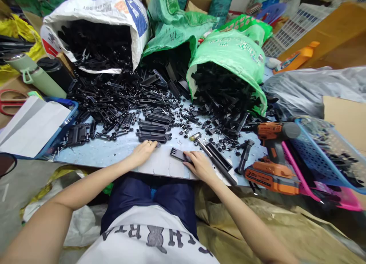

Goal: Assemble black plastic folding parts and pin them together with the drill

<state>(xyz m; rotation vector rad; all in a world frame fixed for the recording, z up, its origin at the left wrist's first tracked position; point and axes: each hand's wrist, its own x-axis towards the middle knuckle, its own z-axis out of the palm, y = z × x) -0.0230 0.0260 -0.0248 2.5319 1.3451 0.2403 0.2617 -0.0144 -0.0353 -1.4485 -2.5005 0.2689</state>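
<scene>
My right hand (200,166) grips one end of a flat black plastic part (178,154) with notches at its far end, held low over the table's front edge. The fingers of my left hand (143,153) are bent together against the near side of a row of long black plastic pieces (154,136). Whatever lies under those fingers is hidden. Just right of my right hand lies a hammer (210,151) with a dark handle, next to a long black channel-shaped piece (219,156).
An orange cordless drill (273,157) stands at the right beside a blue basket (328,153). Loose black parts (105,100) and screws cover the table's back. Behind are a white sack (94,8) and green sacks (228,50). A blue tray (67,121) with papers sits left.
</scene>
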